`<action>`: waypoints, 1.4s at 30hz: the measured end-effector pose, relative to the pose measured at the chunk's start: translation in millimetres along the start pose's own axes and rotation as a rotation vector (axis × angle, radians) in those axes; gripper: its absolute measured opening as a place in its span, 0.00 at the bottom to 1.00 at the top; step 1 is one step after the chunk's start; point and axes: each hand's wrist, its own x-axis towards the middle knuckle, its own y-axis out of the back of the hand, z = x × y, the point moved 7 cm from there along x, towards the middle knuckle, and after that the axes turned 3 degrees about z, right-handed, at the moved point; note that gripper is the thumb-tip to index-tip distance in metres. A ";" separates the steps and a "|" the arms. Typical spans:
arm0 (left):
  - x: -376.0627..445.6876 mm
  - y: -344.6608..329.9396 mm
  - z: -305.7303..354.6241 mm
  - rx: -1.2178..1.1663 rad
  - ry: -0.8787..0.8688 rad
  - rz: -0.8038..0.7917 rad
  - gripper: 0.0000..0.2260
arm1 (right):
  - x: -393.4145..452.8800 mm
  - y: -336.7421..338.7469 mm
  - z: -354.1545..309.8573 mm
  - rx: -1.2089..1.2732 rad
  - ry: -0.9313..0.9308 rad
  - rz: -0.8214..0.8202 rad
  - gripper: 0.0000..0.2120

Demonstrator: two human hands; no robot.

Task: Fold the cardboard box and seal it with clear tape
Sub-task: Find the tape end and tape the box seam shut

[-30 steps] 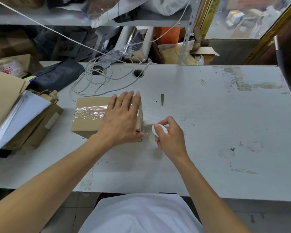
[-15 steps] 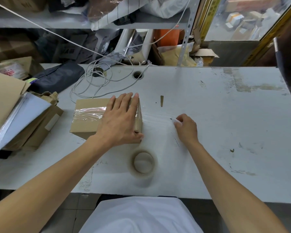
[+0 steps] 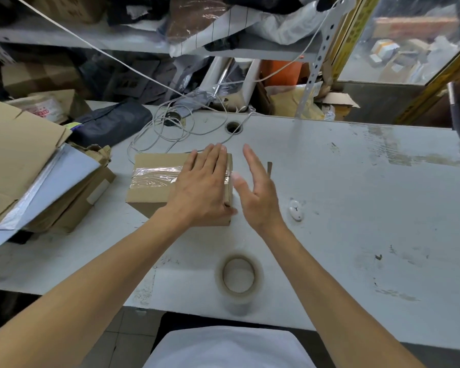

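A small closed cardboard box [image 3: 154, 192] lies on the white table [image 3: 356, 208], with a strip of clear tape across its top. My left hand [image 3: 201, 185] rests flat on the right part of the box lid, fingers spread. Just to the right of the box, my right hand [image 3: 258, 191] is open, fingers straight, palm turned toward the box's right end. A roll of clear tape [image 3: 239, 278] lies flat near the table's front edge, below both hands. A small white cutter [image 3: 295, 212] lies on the table to the right of my right hand.
A stack of flattened cardboard and a grey mailer [image 3: 37, 181] fills the left side. Coiled grey cable [image 3: 168, 128] and a dark pouch [image 3: 112, 123] lie behind the box. A small cardboard strip [image 3: 269, 168] stands past my right hand. Cluttered shelves rise behind the table.
My right hand set the white cutter down on the table, then moved left and opened beside the box. The tape roll now lies at the table's front. My left hand stayed on the box.
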 end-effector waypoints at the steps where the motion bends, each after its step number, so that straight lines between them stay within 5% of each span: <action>1: -0.2 -0.4 0.0 -0.008 0.003 0.004 0.55 | -5.4 -9.8 -0.4 0.054 -0.014 -0.070 0.32; 9: -3.7 4.5 -0.5 -0.054 0.006 0.020 0.49 | -30.4 -45.9 7.6 0.335 -0.134 -0.335 0.37; 28: -2.5 -0.9 1.2 -0.016 -0.012 0.023 0.56 | -39.0 -9.2 29.7 -0.030 -0.067 -0.582 0.39; 42: 4.3 1.5 2.6 -0.031 0.033 -0.028 0.52 | -28.0 -32.6 20.3 0.245 -0.177 -0.484 0.38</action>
